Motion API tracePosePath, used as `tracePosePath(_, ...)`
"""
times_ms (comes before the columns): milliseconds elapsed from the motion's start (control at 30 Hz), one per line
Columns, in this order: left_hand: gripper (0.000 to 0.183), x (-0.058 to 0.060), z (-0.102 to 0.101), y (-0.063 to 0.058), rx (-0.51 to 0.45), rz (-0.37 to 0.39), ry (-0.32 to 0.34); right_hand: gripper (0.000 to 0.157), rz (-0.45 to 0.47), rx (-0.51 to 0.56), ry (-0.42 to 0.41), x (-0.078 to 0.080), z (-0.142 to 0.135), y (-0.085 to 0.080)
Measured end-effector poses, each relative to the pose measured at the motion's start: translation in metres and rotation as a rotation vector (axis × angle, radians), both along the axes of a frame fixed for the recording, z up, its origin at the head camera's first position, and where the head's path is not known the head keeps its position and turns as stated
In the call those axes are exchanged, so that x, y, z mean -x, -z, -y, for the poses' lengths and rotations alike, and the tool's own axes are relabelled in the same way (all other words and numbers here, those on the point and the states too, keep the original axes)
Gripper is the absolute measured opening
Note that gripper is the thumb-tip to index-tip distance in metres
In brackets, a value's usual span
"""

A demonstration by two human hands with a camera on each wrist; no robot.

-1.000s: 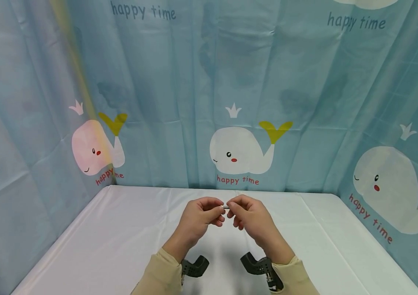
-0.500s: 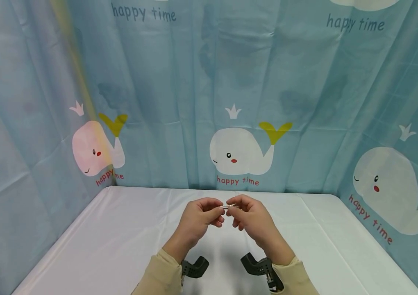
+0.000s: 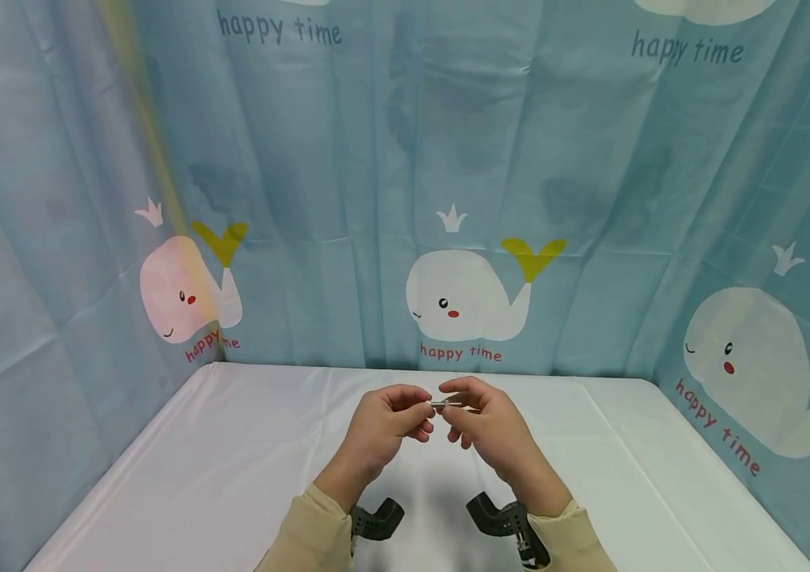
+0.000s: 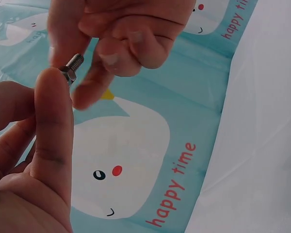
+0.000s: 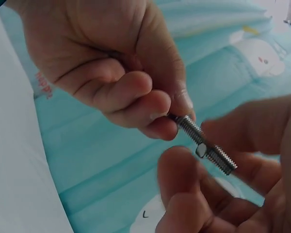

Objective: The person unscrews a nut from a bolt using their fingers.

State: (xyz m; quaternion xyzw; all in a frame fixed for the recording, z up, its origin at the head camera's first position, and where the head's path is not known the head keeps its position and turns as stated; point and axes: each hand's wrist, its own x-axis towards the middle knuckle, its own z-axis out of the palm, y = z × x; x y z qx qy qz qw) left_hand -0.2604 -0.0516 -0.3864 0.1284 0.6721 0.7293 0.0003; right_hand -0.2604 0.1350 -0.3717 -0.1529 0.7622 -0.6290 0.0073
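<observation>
A small metal bolt (image 5: 224, 161) with a threaded shaft lies between the two hands, above the table. My left hand (image 3: 387, 417) pinches one end of it between thumb and fingers, which hide that end. Part-way along the thread sits a nut (image 5: 201, 150), with bare thread on either side. Around the nut my right hand (image 3: 484, 413) has its thumb and index finger spread apart, one on each side. In the left wrist view, the nut (image 4: 68, 74) shows just past the left thumb, and the bolt's free end (image 4: 76, 60) points towards the right hand.
A white cloth covers the table (image 3: 233, 477) below the hands. Behind it and at both sides hangs a blue curtain (image 3: 319, 302) printed with whales. Each wrist wears a black camera mount (image 3: 379, 518) beside a beige sleeve (image 3: 312, 528).
The right thumb and index finger have parted from around the bolt, so more of its shaft shows. The left hand keeps its pinch in nearly the same place.
</observation>
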Motion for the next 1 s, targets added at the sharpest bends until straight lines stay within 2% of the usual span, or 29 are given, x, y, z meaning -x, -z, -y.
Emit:
tracePosePath(233, 0.021, -0.0004, 0.0013, -0.0016, 0.005, -0.002, -0.003, 0.027, -0.015, -0.042, 0.027, -0.0017, 0.0020, -0.0029)
tracePosePath(367, 0.020, -0.0010, 0.0011, -0.0013, 0.006, -0.003, 0.000, 0.019, -0.021, -0.038, 0.042, -0.0028, 0.0014, -0.0028)
tracePosePath(633, 0.018, -0.0035, 0.0005, -0.0014, 0.003, 0.006, 0.006, 0.029, 0.014, -0.045, -0.040, -0.0057, 0.0012, -0.0012)
tracePosePath(800, 0.018, -0.0024, 0.0015, -0.0031, 0.010, -0.012, 0.006, 0.019, -0.030, -0.065, -0.051, -0.0031, 0.0013, -0.0028)
tracePosePath(1000, 0.020, -0.0025, 0.0013, -0.0021, 0.004, -0.002, 0.011, 0.032, 0.016, -0.056, -0.063, -0.0044, 0.0015, -0.0031)
